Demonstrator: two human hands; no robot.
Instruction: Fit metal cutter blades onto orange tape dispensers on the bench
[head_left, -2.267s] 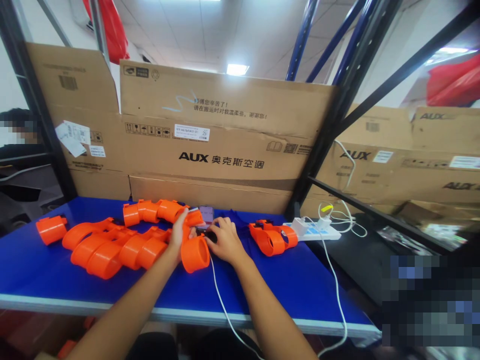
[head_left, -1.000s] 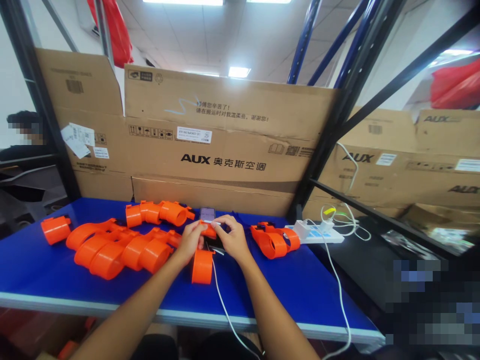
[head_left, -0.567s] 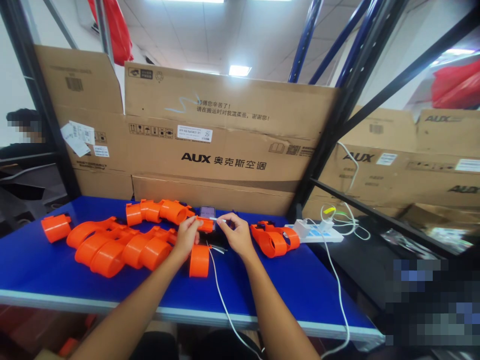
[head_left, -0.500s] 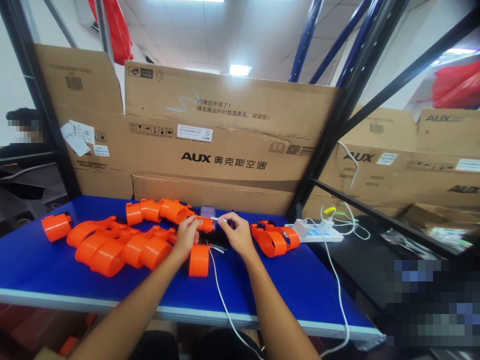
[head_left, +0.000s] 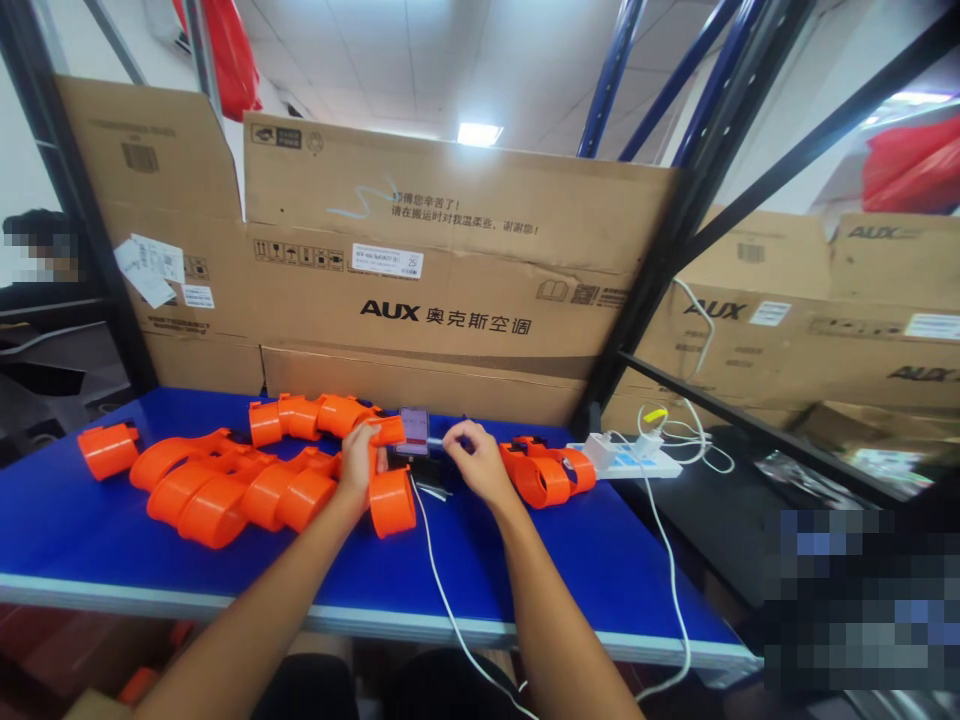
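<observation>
My left hand [head_left: 361, 462] is closed around an orange plastic piece [head_left: 388, 431], whose end juts out past the fingers. Just below that hand is an orange ring-shaped cuff [head_left: 392, 503]; I cannot tell whether it joins the held piece. My right hand [head_left: 478, 462] has thumb and forefinger pinched together. A thin pale strip [head_left: 436, 441] shows at its fingertips, too small to name. Between the hands, a phone-like device with a lit screen [head_left: 415, 428] stands behind a small dark object [head_left: 424, 472].
Several orange cuffs [head_left: 214, 512] lie left on the blue table [head_left: 300, 575]; more cuffs [head_left: 544, 478] lie right, beside a white power strip [head_left: 637, 460]. A white cable [head_left: 442, 590] hangs over the front edge. Cardboard [head_left: 450, 270] walls the back. A person [head_left: 41, 250] is far left.
The orange piece in my left hand has moved left, away from my right hand, uncovering the lit screen. The cuff below has turned and shifted slightly left. My right hand stays nearly in place.
</observation>
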